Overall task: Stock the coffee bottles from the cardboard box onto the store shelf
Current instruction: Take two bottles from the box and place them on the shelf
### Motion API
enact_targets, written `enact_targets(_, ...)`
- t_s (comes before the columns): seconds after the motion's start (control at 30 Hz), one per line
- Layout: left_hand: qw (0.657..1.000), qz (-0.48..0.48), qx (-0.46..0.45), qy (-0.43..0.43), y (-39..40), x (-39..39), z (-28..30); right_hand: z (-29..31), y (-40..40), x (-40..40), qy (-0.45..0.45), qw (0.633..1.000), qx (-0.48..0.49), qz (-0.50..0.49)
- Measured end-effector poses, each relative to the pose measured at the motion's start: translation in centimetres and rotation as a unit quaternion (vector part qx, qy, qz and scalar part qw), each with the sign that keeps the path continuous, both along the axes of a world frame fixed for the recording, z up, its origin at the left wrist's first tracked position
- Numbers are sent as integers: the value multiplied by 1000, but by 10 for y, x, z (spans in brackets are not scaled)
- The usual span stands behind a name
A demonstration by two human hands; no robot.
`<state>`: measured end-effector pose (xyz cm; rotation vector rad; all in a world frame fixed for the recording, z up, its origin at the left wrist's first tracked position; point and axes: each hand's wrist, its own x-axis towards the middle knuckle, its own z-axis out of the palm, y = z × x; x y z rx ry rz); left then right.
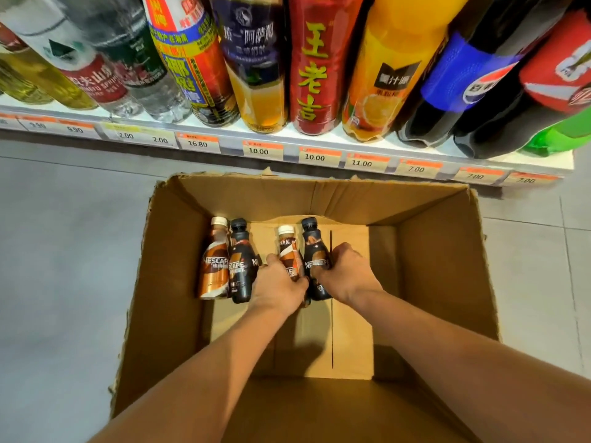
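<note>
An open cardboard box sits on the floor below the store shelf. Several small Nescafé coffee bottles lie on its bottom. A brown white-capped bottle and a black bottle lie side by side at the left, untouched. My left hand is wrapped around a brown white-capped bottle. My right hand is wrapped around a black bottle right beside it. Both arms reach down into the box from the near edge.
The shelf holds a row of large drink bottles: water, tea, a red herbal drink, orange juice, colas and a green soda. Price tags line its front edge. Grey floor tiles surround the box.
</note>
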<state>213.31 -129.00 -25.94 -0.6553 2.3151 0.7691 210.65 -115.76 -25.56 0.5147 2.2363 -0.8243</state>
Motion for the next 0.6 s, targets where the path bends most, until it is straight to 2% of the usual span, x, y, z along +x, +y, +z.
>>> enact_targets(0.13,1000,-3,-21,4,3,-1,-19,-21,0,1,-39,999,-2,6)
enact_targets(0.33,1000,5,-6,22,6,-1,-22,-25,7,-3,-46,999,-3,20)
enact_targets(0.47,999,-3,5,34,5,3,0,0,16,6,-36,999,-2,35)
enact_targets(0.6,999,-26,11,41,7,3,50,55,23,15,-24,999,-14,20)
